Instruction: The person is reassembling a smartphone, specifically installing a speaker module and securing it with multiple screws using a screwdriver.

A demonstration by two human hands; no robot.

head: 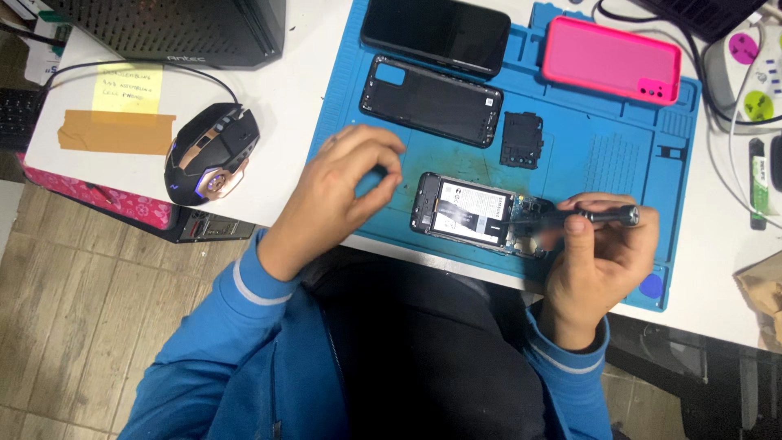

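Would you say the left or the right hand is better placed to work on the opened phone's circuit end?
Probably the right hand: it holds the screwdriver at the opened phone; the left hand hovers apart.

White bench (301,98) with 1 blue work mat (676,163) on top. Floor (73,318): grey-brown wood-look planks. Black perforated computer case (179,28) at rear left. Lighting: even.

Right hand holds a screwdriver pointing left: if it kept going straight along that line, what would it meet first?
The right hand aims the screwdriver at the opened phone; its tip seems already at the phone's circuit-board end, though blur hides actual contact.
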